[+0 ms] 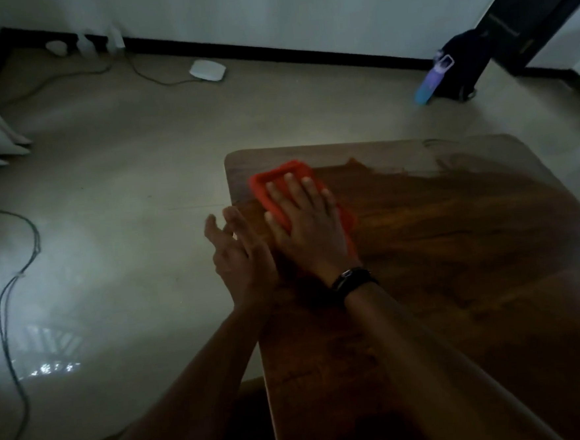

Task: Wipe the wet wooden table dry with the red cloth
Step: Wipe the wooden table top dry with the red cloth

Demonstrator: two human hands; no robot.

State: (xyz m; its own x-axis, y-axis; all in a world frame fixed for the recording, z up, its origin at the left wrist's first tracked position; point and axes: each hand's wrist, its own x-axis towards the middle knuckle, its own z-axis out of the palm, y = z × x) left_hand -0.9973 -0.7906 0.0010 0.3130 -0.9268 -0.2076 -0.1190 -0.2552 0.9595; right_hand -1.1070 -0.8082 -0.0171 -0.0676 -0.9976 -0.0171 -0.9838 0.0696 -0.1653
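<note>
A folded red cloth (pixel 272 183) lies near the far left corner of the dark wooden table (pixel 455 242). My right hand (pixel 308 225), with a black band on its wrist, presses flat on the cloth with the fingers spread. My left hand (pixel 239 257) hovers at the table's left edge beside the right hand, fingers apart, holding nothing. A paler sheen runs along the table's far edge to the right of the cloth, while the wood nearer me looks darker.
The table's left edge drops to a pale floor. A dark cable (pixel 11 284) snakes across the floor at left. A white flat device (pixel 207 70) lies by the far wall. A blue-purple bottle (pixel 433 79) and a dark bag (pixel 460 67) stand at far right.
</note>
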